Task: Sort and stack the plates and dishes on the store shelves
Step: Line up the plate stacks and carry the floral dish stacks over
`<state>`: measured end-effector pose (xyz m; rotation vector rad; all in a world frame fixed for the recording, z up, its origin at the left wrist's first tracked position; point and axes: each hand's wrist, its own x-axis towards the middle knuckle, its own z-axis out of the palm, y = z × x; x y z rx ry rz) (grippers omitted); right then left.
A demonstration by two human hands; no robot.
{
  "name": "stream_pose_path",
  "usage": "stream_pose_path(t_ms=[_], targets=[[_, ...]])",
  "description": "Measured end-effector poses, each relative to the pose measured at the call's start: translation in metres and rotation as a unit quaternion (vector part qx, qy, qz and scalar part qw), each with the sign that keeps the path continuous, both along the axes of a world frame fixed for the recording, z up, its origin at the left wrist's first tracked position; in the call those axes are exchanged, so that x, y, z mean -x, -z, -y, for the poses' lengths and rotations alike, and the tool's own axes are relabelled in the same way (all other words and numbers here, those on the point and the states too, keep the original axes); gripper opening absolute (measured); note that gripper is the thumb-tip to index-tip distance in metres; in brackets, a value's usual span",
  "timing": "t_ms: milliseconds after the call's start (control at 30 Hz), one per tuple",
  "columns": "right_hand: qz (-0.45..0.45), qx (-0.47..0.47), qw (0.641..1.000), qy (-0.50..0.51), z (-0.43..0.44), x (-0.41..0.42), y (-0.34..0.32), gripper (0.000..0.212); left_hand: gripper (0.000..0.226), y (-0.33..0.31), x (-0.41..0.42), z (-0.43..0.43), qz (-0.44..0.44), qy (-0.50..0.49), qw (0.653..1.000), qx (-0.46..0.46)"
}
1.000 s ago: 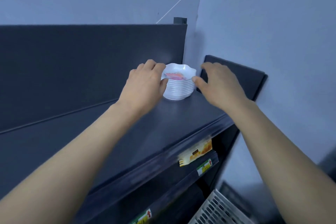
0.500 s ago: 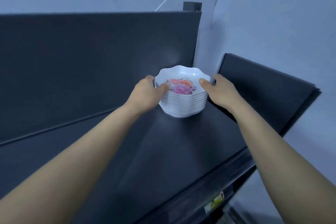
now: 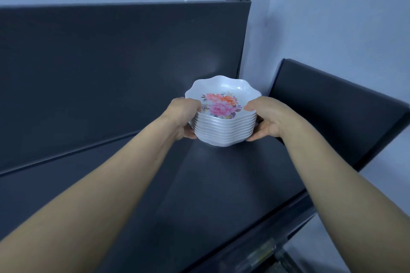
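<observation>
- The left hand is wrapped around the left side of a stack of white bowls, thumb on the top rim, fingers curled underneath.
- The right hand mirrors it on the right side, thumb lying over the scalloped edge and fingers cupping the lower bowls.
- The stack is nested tight, and the top bowl shows a pink and orange flower print inside.
- It sits at the back right corner of the dark top shelf, close to the back panel and the side panel; whether its base touches the shelf or is just lifted, I cannot quite tell.
- Against half a second ago, both hands have closed further in and dropped lower on the stack, from fingertips at the rim to a full two-handed hold.
- A second ago the right hand had not yet reached the bowls.
</observation>
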<state>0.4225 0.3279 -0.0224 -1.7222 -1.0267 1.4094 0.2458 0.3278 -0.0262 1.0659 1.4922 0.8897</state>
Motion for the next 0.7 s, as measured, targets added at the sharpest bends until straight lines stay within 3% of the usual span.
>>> stream_pose_path(t_ms=[433, 700], targets=[[0.014, -0.095, 0.993, 0.064, 0.123, 0.016, -0.045, 0.018, 0.024, -0.044, 0.012, 0.094, 0.030, 0.074, 0.991, -0.108], [0.017, -0.117, 0.969, 0.217, 0.274, 0.027, -0.044, 0.020, 0.032, -0.050, 0.009, 0.201, 0.058, 0.212, 0.970, -0.104]])
